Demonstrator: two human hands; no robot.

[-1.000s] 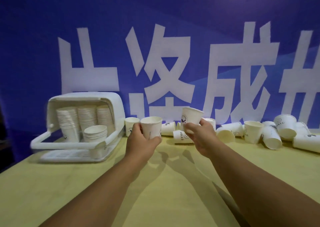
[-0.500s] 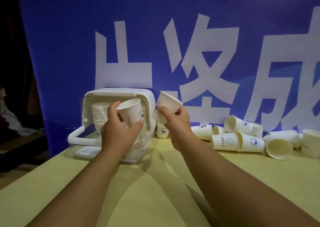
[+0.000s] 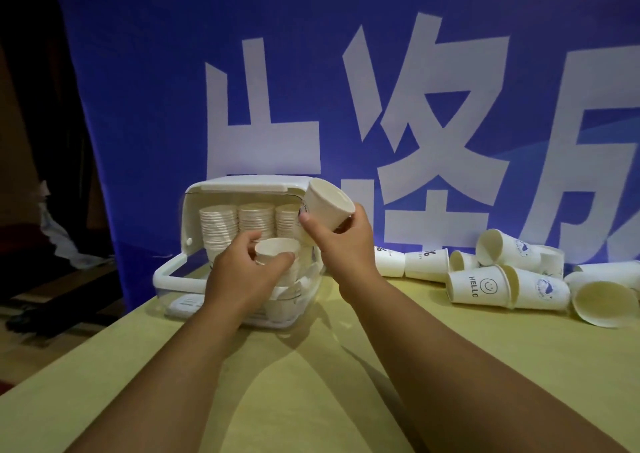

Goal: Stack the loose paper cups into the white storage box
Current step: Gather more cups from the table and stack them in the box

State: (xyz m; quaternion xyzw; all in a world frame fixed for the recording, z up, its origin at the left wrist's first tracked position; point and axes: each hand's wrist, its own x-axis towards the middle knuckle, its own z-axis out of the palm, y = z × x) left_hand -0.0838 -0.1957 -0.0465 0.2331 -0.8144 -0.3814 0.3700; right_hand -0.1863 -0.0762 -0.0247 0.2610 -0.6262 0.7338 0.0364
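Yellow tabletop [image 3: 311,400], blue banner [image 3: 138,89] behind. Left hand [image 3: 242,276] gripped white paper cup [image 3: 275,250] at open front of white plastic storage box [image 3: 242,184]; right hand [image 3: 343,248] gripped tilted second paper cup [image 3: 325,206] beside box. Cup stacks [image 3: 220,227] stood inside; loose cups [image 3: 474,286] lay rightward.

Blue banner [image 3: 156,106] w/ white characters behind yellow table [image 3: 311,400]

I see a yellow table [image 3: 311,383] with the white box [image 3: 242,185] standing at its back left. Loose cups [image 3: 474,288] lie on it to the right, most tipped on their sides, several touching.
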